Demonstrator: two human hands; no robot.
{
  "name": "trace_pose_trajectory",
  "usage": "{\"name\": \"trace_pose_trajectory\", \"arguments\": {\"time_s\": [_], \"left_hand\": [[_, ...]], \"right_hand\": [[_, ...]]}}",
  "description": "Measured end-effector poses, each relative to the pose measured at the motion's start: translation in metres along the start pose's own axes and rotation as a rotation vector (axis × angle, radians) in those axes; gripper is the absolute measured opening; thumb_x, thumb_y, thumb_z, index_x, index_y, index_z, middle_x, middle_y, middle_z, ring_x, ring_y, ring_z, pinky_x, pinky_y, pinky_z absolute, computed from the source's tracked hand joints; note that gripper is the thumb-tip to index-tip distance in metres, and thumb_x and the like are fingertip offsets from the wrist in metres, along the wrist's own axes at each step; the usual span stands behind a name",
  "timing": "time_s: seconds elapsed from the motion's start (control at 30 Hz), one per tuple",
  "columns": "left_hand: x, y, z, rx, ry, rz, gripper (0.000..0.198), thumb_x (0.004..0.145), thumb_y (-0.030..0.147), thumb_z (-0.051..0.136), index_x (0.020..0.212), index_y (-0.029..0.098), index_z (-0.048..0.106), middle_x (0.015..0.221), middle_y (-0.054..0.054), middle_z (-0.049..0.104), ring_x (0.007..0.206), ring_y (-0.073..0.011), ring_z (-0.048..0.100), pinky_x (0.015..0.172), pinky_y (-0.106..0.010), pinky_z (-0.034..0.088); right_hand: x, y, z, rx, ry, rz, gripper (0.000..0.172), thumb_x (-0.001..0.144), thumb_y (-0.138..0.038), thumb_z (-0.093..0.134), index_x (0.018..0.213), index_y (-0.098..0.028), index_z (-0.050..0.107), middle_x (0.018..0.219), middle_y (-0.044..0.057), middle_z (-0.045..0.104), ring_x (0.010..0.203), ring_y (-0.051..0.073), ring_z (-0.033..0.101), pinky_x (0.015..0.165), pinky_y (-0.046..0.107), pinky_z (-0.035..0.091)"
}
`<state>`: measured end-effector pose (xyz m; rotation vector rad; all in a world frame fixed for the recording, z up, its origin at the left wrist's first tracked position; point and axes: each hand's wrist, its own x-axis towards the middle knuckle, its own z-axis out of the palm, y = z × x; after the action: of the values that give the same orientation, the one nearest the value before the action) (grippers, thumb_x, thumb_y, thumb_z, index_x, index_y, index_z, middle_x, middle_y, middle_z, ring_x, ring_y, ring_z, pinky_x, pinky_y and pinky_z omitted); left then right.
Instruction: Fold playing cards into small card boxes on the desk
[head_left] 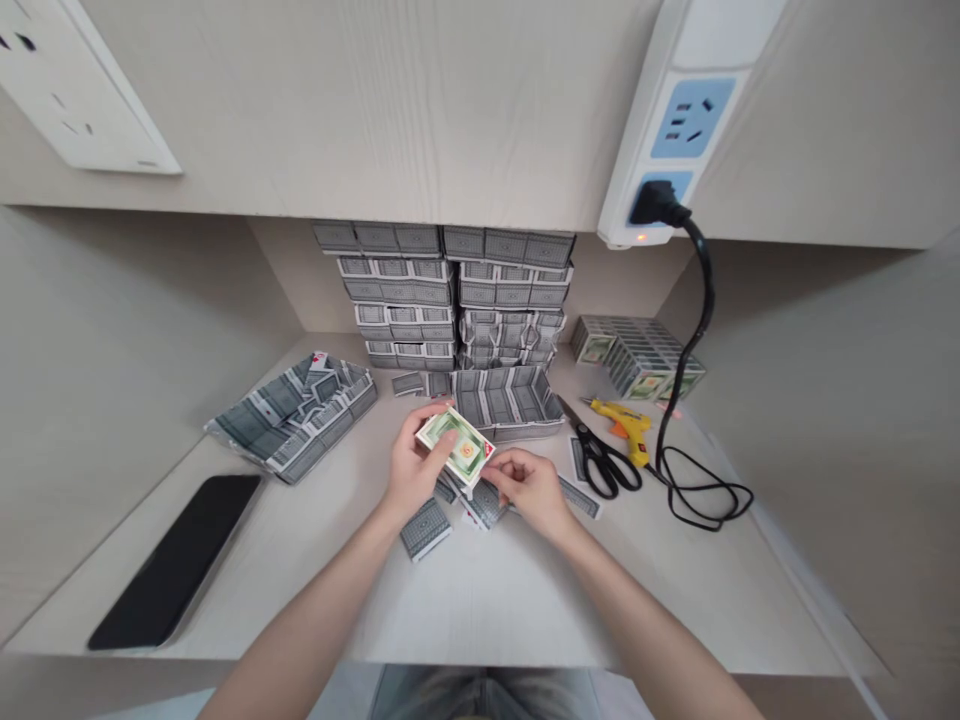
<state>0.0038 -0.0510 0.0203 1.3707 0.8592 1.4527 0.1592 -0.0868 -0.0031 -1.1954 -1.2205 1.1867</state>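
Note:
My left hand [417, 458] grips a green and white card box [466, 452], its thumb lying on the printed face. At the box's lower right corner my right hand [525, 486] has its thumb and forefinger pinched together; whatever is between them is too small to make out. Below the hands lie grey patterned cards [484, 505] and a small stack of them [426, 528]. Just behind the hands stands an open tray made of grey cards [510, 400]. Another such tray [300, 415], with loose folded cards inside, is at the left.
Stacked card blocks [456, 300] stand at the back. On the right are black scissors [604, 465], a yellow glue gun [630, 425], its black cable [697, 290] and packed card boxes [641, 355]. A black phone [176, 560] lies left. A power strip [682, 120] hangs above.

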Motion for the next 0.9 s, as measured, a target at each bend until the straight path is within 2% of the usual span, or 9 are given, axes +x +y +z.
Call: {"name": "trace_pose_trajectory", "arguments": {"time_s": [0.07, 0.13, 0.27, 0.37, 0.47, 0.6, 0.73, 0.83, 0.9], "left_hand": [[0.000, 0.000, 0.001, 0.078, -0.010, 0.111, 0.028, 0.073, 0.025, 0.060, 0.099, 0.019, 0.051, 0.118, -0.009, 0.052, 0.111, -0.0203, 0.048, 0.093, -0.034, 0.038], [-0.001, 0.000, 0.001, 0.161, -0.021, 0.192, 0.027, 0.074, 0.022, 0.058, 0.100, 0.018, 0.050, 0.117, -0.009, 0.051, 0.113, -0.0208, 0.045, 0.097, -0.037, 0.034], [-0.002, 0.000, 0.001, 0.265, -0.022, 0.270, 0.031, 0.073, 0.020, 0.059, 0.102, 0.017, 0.049, 0.118, -0.011, 0.050, 0.114, -0.0219, 0.045, 0.097, -0.039, 0.035], [-0.002, 0.002, 0.000, 0.253, -0.016, 0.289, 0.032, 0.073, 0.020, 0.059, 0.103, 0.018, 0.048, 0.118, -0.010, 0.051, 0.113, -0.0221, 0.045, 0.095, -0.039, 0.036], [-0.003, 0.006, 0.000, 0.199, -0.002, 0.285, 0.034, 0.071, 0.018, 0.061, 0.104, 0.018, 0.049, 0.117, -0.010, 0.053, 0.113, -0.0225, 0.046, 0.096, -0.039, 0.036], [-0.002, 0.009, 0.000, 0.039, -0.040, 0.148, 0.045, 0.069, 0.021, 0.064, 0.111, 0.018, 0.049, 0.120, -0.010, 0.051, 0.112, -0.0229, 0.046, 0.094, -0.035, 0.037], [-0.001, 0.006, 0.001, -0.225, -0.132, -0.149, 0.054, 0.071, 0.027, 0.062, 0.121, 0.021, 0.042, 0.127, -0.010, 0.045, 0.106, -0.0229, 0.051, 0.077, -0.031, 0.047], [-0.002, 0.004, 0.001, -0.336, -0.208, -0.331, 0.051, 0.068, 0.030, 0.064, 0.115, 0.018, 0.048, 0.118, -0.010, 0.054, 0.097, -0.0235, 0.056, 0.070, -0.030, 0.048], [-0.003, 0.004, 0.002, -0.366, -0.243, -0.377, 0.046, 0.065, 0.029, 0.067, 0.107, 0.015, 0.054, 0.109, -0.010, 0.060, 0.093, -0.0240, 0.058, 0.071, -0.030, 0.048]], "right_hand": [[-0.001, 0.000, 0.003, 0.127, -0.045, 0.041, 0.021, 0.062, -0.035, 0.069, 0.070, -0.016, 0.063, 0.057, -0.001, 0.061, 0.048, 0.011, 0.056, 0.051, 0.024, 0.047], [-0.003, -0.002, 0.005, 0.283, -0.132, 0.111, 0.023, 0.060, -0.031, 0.071, 0.076, -0.015, 0.064, 0.075, 0.003, 0.066, 0.065, 0.015, 0.062, 0.066, 0.030, 0.051], [-0.006, -0.011, 0.004, 0.565, -0.327, 0.264, 0.038, 0.057, -0.018, 0.073, 0.092, -0.012, 0.061, 0.094, 0.009, 0.066, 0.085, 0.019, 0.062, 0.087, 0.035, 0.044], [-0.006, -0.015, 0.002, 0.712, -0.409, 0.308, 0.041, 0.062, -0.014, 0.070, 0.100, -0.011, 0.058, 0.100, 0.010, 0.064, 0.092, 0.019, 0.061, 0.094, 0.036, 0.039], [-0.005, -0.014, 0.001, 0.746, -0.423, 0.329, 0.038, 0.067, -0.016, 0.068, 0.102, -0.010, 0.056, 0.100, 0.011, 0.063, 0.092, 0.019, 0.061, 0.093, 0.036, 0.040], [-0.003, -0.009, 0.000, 0.692, -0.401, 0.349, 0.034, 0.071, -0.023, 0.066, 0.100, -0.010, 0.056, 0.095, 0.011, 0.065, 0.085, 0.019, 0.063, 0.078, 0.033, 0.050], [0.000, -0.006, -0.005, 0.659, -0.387, 0.346, 0.032, 0.072, -0.026, 0.066, 0.098, -0.009, 0.057, 0.091, 0.010, 0.065, 0.077, 0.017, 0.064, 0.066, 0.027, 0.054], [0.002, -0.004, -0.008, 0.663, -0.388, 0.323, 0.031, 0.071, -0.023, 0.066, 0.098, -0.009, 0.057, 0.087, 0.008, 0.066, 0.076, 0.016, 0.064, 0.066, 0.028, 0.055], [0.002, -0.003, -0.009, 0.663, -0.404, 0.330, 0.030, 0.072, -0.022, 0.065, 0.097, -0.009, 0.058, 0.085, 0.008, 0.066, 0.075, 0.016, 0.064, 0.066, 0.029, 0.055]]}}
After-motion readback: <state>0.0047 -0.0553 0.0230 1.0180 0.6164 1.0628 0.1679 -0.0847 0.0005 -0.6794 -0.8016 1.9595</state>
